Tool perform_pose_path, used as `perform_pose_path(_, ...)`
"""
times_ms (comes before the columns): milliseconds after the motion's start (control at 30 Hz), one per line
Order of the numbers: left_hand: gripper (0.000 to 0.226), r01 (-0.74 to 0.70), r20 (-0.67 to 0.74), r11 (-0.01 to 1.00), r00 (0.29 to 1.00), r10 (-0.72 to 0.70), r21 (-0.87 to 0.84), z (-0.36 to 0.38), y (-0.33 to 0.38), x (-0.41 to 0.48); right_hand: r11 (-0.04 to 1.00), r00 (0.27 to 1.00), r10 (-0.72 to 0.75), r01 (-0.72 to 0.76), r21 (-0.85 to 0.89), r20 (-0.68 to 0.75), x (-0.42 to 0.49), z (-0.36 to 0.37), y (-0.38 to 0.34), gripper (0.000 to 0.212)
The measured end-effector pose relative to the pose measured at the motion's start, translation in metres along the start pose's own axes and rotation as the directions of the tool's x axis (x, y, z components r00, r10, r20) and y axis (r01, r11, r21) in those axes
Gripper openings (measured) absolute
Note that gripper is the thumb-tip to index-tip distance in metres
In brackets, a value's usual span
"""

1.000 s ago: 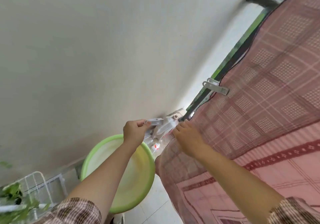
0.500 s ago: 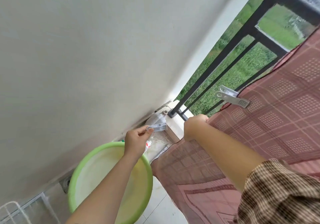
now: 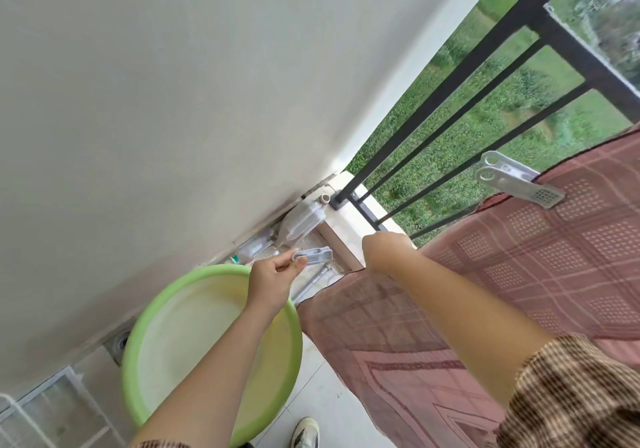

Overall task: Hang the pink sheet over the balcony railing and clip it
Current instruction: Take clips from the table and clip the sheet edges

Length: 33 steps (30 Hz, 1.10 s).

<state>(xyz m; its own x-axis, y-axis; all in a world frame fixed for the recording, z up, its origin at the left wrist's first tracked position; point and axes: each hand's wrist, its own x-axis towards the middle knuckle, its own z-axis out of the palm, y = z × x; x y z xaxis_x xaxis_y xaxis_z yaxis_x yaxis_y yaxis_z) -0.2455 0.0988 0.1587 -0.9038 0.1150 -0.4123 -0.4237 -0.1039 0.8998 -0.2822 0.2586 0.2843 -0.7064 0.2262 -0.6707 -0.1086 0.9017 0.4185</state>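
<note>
The pink sheet (image 3: pixel 519 274) hangs at right, its corner bunched in our closed right hand (image 3: pixel 386 252). Just left, our left hand (image 3: pixel 273 279) pinches a loose clip (image 3: pixel 313 255), pointing rightward toward that corner.

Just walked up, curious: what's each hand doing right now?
Left hand: closed on a clear clip.
Right hand: closed on the pink sheet edge.

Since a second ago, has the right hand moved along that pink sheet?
Yes. The right hand still grips the pink sheet edge, which has slid away from the railing's corner post, baring more bars.
</note>
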Motion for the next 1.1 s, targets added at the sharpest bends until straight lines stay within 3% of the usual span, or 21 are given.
perform_pose_path(100, 0.037, 0.056, 0.005, 0.997, 0.998, -0.056, -0.048, 0.006, -0.005, -0.003, 0.990, 0.992, -0.099, 0.091, -0.107, -0.074, -0.008, 0.002, -0.013, 0.016)
perform_pose_path(233, 0.041, 0.145, -0.031, 0.985, 0.988, -0.148, -0.093, 0.010, -0.011, -0.007, 0.904, 0.971, -0.235, 0.204, -0.376, -0.038, -0.025, 0.031, -0.032, 0.022)
perform_pose_path(333, 0.044, 0.188, -0.031, 0.977, 0.981, -0.192, -0.098, 0.013, -0.015, -0.008, 0.855, 0.977, -0.212, 0.194, -0.481, 0.018, -0.036, 0.048, -0.036, 0.031)
perform_pose_path(400, 0.043, 0.195, -0.034, 0.975, 0.979, -0.199, -0.102, 0.015, -0.017, -0.007, 0.855, 0.984, -0.177, 0.142, -0.499, -0.023, -0.037, 0.051, -0.031, 0.032)
perform_pose_path(500, 0.039, 0.195, -0.035, 0.974, 0.979, -0.200, -0.112, 0.017, -0.015, -0.007, 0.892, 0.990, -0.111, 0.063, -0.447, -0.082, -0.027, 0.046, -0.025, 0.030)
perform_pose_path(567, 0.037, 0.195, -0.042, 0.973, 0.979, -0.201, -0.120, 0.018, -0.015, -0.008, 0.924, 0.998, -0.038, 0.016, -0.383, -0.051, -0.018, 0.039, -0.026, 0.033)
perform_pose_path(767, 0.039, 0.201, -0.077, 0.971, 0.974, -0.212, -0.131, 0.009, -0.019, -0.007, 0.973, 0.977, 0.122, -0.083, -0.217, 0.175, 0.008, 0.015, -0.017, 0.042)
perform_pose_path(900, 0.043, 0.196, -0.086, 0.972, 0.974, -0.208, -0.131, 0.004, -0.022, -0.005, 0.952, 0.875, 0.282, -0.205, -0.227, 0.394, 0.023, 0.015, -0.004, 0.065)
perform_pose_path(1000, 0.038, 0.194, -0.097, 0.974, 0.974, -0.205, -0.119, 0.003, -0.021, -0.007, 0.980, 0.851, 0.191, -0.139, -0.140, 0.489, 0.037, 0.018, 0.001, 0.075)
perform_pose_path(1100, 0.035, 0.191, -0.097, 0.976, 0.975, -0.201, -0.104, 0.003, -0.022, -0.007, 0.995, 0.870, 0.098, -0.072, -0.073, 0.484, 0.048, 0.016, 0.006, 0.062)
